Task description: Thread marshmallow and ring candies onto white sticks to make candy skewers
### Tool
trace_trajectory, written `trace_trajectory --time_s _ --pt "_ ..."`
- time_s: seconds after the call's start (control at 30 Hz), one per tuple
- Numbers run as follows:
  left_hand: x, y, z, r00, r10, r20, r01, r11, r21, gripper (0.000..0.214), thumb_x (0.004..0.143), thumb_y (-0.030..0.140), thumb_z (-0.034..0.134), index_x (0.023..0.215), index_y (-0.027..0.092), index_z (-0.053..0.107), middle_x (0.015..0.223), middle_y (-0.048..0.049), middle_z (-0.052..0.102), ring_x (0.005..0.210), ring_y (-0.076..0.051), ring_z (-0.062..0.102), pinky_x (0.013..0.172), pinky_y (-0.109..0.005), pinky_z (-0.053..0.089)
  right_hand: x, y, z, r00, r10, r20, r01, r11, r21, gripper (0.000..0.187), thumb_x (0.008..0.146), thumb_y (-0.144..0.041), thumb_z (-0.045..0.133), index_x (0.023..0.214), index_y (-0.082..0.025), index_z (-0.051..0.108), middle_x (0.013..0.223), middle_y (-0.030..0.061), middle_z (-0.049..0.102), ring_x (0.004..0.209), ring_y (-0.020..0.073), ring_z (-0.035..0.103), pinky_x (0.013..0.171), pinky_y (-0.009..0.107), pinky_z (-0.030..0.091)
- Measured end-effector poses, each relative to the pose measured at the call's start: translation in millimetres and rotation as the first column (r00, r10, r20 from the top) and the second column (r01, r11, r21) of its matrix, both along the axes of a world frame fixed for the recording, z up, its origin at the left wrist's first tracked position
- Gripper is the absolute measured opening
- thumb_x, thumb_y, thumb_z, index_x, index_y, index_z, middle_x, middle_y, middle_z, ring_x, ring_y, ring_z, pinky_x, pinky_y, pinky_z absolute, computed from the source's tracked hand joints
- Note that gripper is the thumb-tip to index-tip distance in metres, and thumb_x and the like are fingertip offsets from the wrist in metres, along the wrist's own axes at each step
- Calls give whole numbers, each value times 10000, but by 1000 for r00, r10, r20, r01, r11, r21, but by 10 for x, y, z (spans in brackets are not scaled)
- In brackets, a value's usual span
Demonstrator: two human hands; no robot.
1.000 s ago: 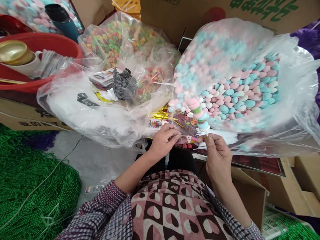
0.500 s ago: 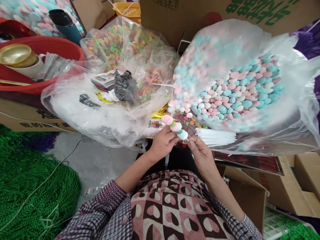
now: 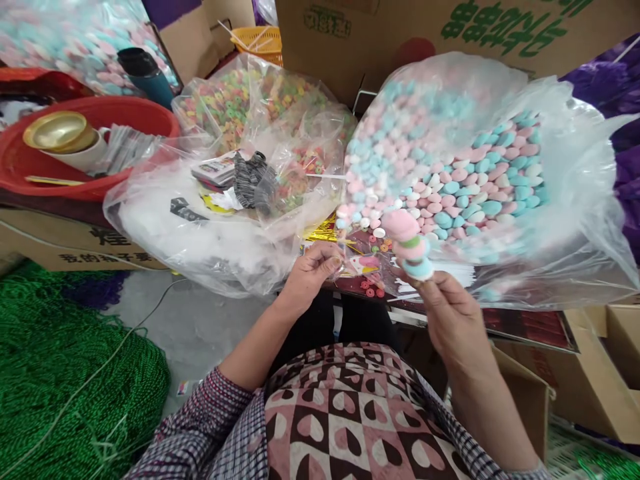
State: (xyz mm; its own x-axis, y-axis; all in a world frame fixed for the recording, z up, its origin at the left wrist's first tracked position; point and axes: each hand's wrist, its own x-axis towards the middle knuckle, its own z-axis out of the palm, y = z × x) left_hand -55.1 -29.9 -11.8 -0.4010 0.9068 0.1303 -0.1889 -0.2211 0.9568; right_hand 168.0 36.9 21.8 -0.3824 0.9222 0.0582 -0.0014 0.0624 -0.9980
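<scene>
My right hand is closed on the stick of a candy skewer, a stack of pink, green and blue pieces held upright in front of a big clear bag of pink, blue and white candies. My left hand is curled in a pinch at the edge of a small clear wrapper with a printed label. A bundle of white sticks lies just right of the skewer, under the bag's edge.
A second clear bag holds colourful ring candies. A red basin with a gold bowl sits at far left on a cardboard box. Green string piles at lower left. More boxes stand behind and at right.
The skewer has moved from between both hands to the right, now upright in my right hand alone. My left hand has let go of it and pinches the small wrapper.
</scene>
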Motion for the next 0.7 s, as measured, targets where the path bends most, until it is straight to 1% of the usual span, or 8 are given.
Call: trace_trajectory --time_s 0.07,0.13,0.2,0.3,0.47,0.53,0.6,0.7 --pt "-12 -33 61 985 -61 164 65 998 -20 264 794 437 734 781 187 650 960 -19 641 855 -125 587 809 -274 481 164 32 42 996 -59 61 56 997 44 126 867 -340 675 957 -259 709 1007 8 730 999 213 655 1030 418 426" --pt "-8 -50 84 965 -97 245 105 994 -20 289 765 437 762 773 180 630 993 -24 646 842 -119 595 766 -263 494 309 23 68 986 -117 116 106 990 96 117 846 -327 697 937 -260 727 958 14 737 968 217 661 1000 399 452" --pt "-1 -54 83 958 -111 263 120 993 -18 311 745 441 779 768 176 617 1027 -37 648 865 -130 609 749 -266 509 416 -13 84 974 -152 166 134 984 115 103 828 -327 713 910 -270 737 900 20 740 909 222 673 940 388 493" --pt "0 -51 73 965 -134 225 145 989 -33 315 761 447 761 767 172 608 1059 -54 648 899 -146 620 737 -267 519 515 -61 104 949 -156 274 124 984 128 114 819 -364 709 884 -276 743 809 30 731 809 233 685 853 391 535" --pt "-32 -51 67 987 -133 87 137 990 -38 302 806 458 715 780 174 617 1078 -60 644 962 -156 613 769 -269 517 622 -19 190 866 -168 471 48 966 256 175 804 -411 689 828 -247 745 745 33 716 692 209 654 702 339 529" --pt "-49 -52 67 993 -116 -30 115 993 -35 274 830 446 692 795 180 633 1069 -62 644 994 -165 607 817 -293 514 656 15 253 829 -189 526 22 952 307 196 790 -417 688 804 -230 744 760 45 728 700 213 659 708 338 527" --pt "-66 -50 71 979 -99 -176 97 995 -19 242 859 420 663 801 186 644 1045 -61 647 995 -165 609 874 -323 503 685 43 319 809 -210 549 7 937 348 197 781 -415 690 796 -227 748 794 52 742 742 222 675 752 342 531" --pt "-93 -44 87 915 -62 -399 85 996 40 202 885 381 638 818 191 655 1006 -58 656 990 -167 612 927 -355 480 727 76 388 799 -226 558 5 929 369 197 769 -423 698 779 -235 754 798 49 749 756 223 686 755 331 538"
